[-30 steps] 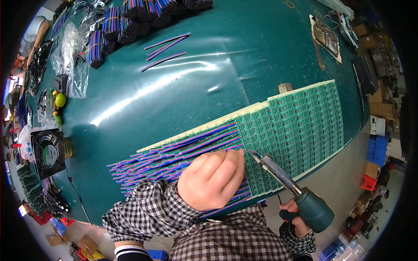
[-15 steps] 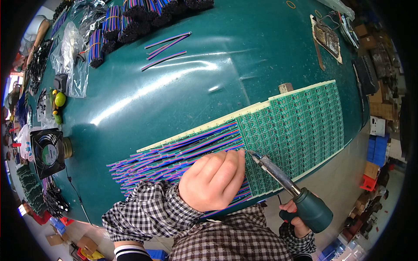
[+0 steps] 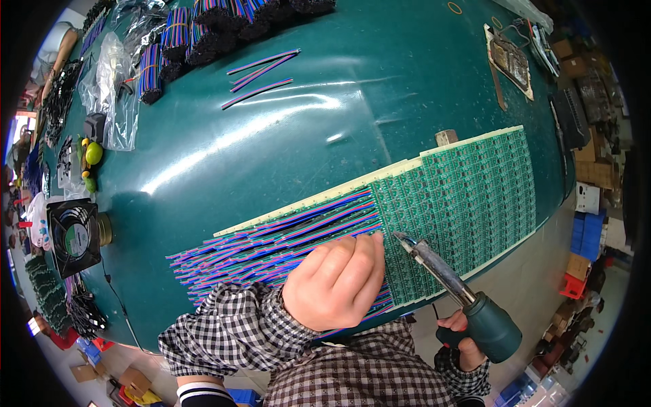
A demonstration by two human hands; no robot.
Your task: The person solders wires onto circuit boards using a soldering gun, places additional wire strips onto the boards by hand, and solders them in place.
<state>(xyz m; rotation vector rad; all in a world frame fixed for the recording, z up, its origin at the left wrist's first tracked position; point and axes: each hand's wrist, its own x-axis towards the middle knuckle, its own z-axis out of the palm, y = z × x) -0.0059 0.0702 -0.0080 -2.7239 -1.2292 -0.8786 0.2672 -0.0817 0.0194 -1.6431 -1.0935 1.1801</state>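
Observation:
My right hand (image 3: 464, 341) grips a green-handled soldering iron (image 3: 494, 328), whose tip hovers over or touches the green circuit board panel (image 3: 468, 193); I cannot tell which. Beside the tip, my left hand (image 3: 336, 281) is closed in a pinch at the board's wired edge. What its fingertips hold is hidden, though strips of blue, red and black ribbon wire (image 3: 271, 246) run out to the left under that hand. These wires lie in rows along the panel. A pale yellow strip (image 3: 312, 199) shows along the panel's far edge.
A small black fan (image 3: 73, 239) stands at the left table edge. Bundled ribbon wires (image 3: 224, 27) lie at the back left, with several loose wire pieces (image 3: 261, 71) nearer. A worn soldering stand (image 3: 510, 60) sits at the far right. A small block (image 3: 445, 138) touches the panel's far edge.
The soldering iron has shifted slightly right, its tip moving away from my left fingertips. My left hand has moved very slightly to the right, still pinched.

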